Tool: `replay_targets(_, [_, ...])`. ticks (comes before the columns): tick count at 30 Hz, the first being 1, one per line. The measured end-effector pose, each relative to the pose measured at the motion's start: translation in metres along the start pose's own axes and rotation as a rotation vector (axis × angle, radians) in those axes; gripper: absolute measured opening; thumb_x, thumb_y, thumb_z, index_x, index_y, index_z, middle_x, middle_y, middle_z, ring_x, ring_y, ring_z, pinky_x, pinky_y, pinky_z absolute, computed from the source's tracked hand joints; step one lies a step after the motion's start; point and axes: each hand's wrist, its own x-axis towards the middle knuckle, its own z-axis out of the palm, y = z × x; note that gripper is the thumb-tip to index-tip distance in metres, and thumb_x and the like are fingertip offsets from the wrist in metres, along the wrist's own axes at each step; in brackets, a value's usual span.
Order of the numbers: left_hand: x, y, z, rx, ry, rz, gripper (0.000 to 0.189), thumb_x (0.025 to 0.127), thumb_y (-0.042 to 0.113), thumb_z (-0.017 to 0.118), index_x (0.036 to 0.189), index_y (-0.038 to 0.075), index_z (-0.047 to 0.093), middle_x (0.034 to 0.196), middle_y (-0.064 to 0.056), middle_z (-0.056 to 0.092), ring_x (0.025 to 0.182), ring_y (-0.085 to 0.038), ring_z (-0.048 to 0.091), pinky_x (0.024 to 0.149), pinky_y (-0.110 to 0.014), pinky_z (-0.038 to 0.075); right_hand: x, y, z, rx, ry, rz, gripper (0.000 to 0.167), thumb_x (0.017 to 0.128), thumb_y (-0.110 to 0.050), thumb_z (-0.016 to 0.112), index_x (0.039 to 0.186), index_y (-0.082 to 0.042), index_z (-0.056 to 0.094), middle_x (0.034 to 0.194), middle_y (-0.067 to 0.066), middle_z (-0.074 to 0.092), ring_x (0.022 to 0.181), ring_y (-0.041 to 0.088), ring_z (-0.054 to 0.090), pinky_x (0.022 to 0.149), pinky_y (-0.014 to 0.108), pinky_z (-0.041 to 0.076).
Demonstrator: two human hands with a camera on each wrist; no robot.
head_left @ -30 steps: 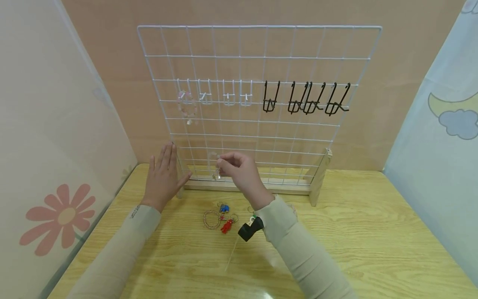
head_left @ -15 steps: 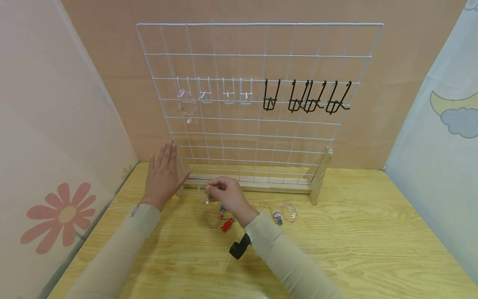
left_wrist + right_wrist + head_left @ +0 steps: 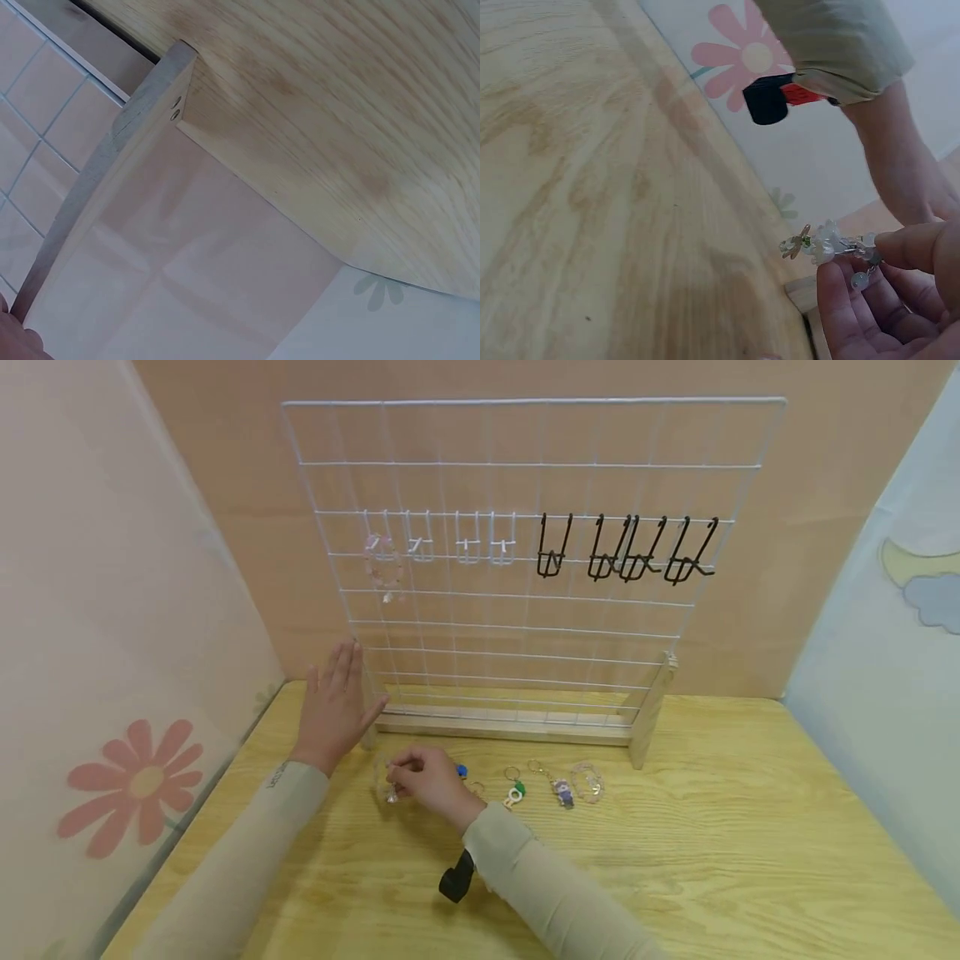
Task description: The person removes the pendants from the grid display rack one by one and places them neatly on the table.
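Observation:
My right hand [image 3: 431, 783] pinches a clear beaded bracelet [image 3: 380, 777] between thumb and fingers, low over the table's left part. Close up in the right wrist view, the bracelet [image 3: 829, 246] shows whitish beads, a flower-like charm and a small green bead. My left hand [image 3: 333, 706] rests with straight fingers on the left wooden foot [image 3: 112, 150] of a white wire grid rack [image 3: 517, 597]. Fingertips [image 3: 19, 337] lie at that foot's edge in the left wrist view. A pink beaded bracelet [image 3: 383, 564] hangs from the leftmost white hook.
White hooks [image 3: 467, 547] and black hooks [image 3: 551, 556] hang along one grid wire. On the table [image 3: 712, 860] lie a green-and-white keychain [image 3: 515, 793], a figure keychain [image 3: 563, 793], a pink bracelet [image 3: 587, 783] and a partly hidden blue charm [image 3: 462, 771]. The left wall carries a printed flower.
My right hand has carried the clear bracelet down and left, from before the grid to low over the table. The left hand keeps its place on the foot. The head view has shifted slightly.

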Motion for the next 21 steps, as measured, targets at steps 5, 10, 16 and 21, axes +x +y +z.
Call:
replay_targets(5, [0.000, 0.002, -0.003, 0.005, -0.016, -0.004, 0.092, 0.103, 0.051, 0.051, 0.162, 0.003, -0.002, 0.170, -0.014, -0.003, 0.157, -0.029, 0.000, 0.122, -0.061, 0.004, -0.003, 0.006, 0.008, -0.054, 0.001, -0.003, 0.013, 0.098, -0.006, 0.066, 0.104, 0.003, 0.072, 0.086, 0.007, 0.071, 0.070, 0.017, 0.067, 0.069, 0.036, 0.061])
replay_targets(10, [-0.003, 0.002, -0.004, 0.009, -0.002, -0.006, 0.092, 0.103, 0.050, 0.051, 0.162, 0.002, -0.002, 0.170, -0.014, -0.003, 0.157, -0.027, -0.002, 0.122, -0.060, 0.003, -0.004, 0.011, 0.011, -0.115, 0.010, 0.016, 0.013, 0.097, -0.007, 0.067, 0.104, 0.002, 0.072, 0.082, 0.002, 0.069, 0.066, 0.014, 0.067, 0.061, 0.028, 0.058])
replay_targets(16, [-0.003, 0.004, -0.005, -0.004, 0.002, -0.003, 0.091, 0.104, 0.051, 0.050, 0.161, 0.001, 0.001, 0.170, -0.015, -0.001, 0.157, -0.029, 0.001, 0.122, -0.060, 0.003, -0.005, 0.016, 0.012, -0.162, 0.047, -0.007, 0.009, 0.097, -0.002, 0.065, 0.101, 0.004, 0.070, 0.078, 0.005, 0.068, 0.063, 0.015, 0.067, 0.059, 0.027, 0.058])
replay_targets(21, [-0.002, 0.005, -0.006, 0.009, 0.009, 0.002, 0.090, 0.104, 0.051, 0.050, 0.161, -0.001, 0.003, 0.169, -0.017, 0.001, 0.156, -0.034, 0.007, 0.122, -0.061, 0.005, -0.005, 0.016, 0.010, -0.261, 0.061, -0.031, 0.008, 0.097, -0.004, 0.065, 0.099, 0.002, 0.070, 0.081, 0.004, 0.068, 0.066, 0.013, 0.065, 0.059, 0.026, 0.055])
